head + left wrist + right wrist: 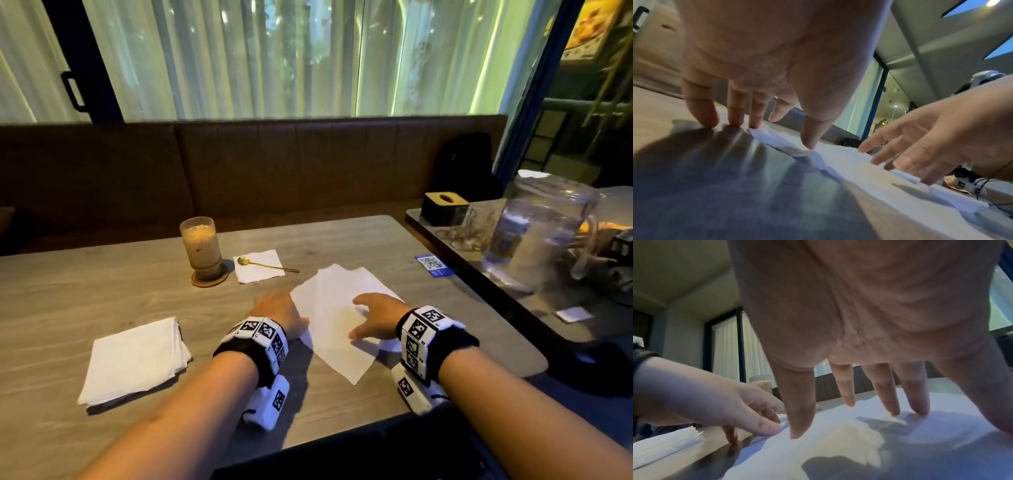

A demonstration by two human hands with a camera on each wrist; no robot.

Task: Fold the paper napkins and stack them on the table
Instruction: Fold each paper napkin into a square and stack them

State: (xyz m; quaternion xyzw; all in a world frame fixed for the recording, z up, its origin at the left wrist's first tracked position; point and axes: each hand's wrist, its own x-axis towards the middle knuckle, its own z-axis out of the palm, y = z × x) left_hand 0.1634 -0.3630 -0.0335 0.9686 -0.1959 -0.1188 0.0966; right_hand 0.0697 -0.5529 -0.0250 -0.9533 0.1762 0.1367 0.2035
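Two hands on thin white square paper napkin (334,310), lying flat mid wooden table (102,284), skewed diamond-wise. Looks flimsy, soft, tears easy; I'd pinch near corner. Left hand (279,315) spread, fingertips at left edge; right hand (378,318) flat, pressing top. Neither gripping. Folded white napkin stack (135,359) waits left.

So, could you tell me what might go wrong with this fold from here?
1. Several loose sheets lie fanned under the right hand; two could get folded together.
2. The left hand touches only their left edge, so they may skew.
3. The iced drink stands just beyond; a far sweep might tip it.
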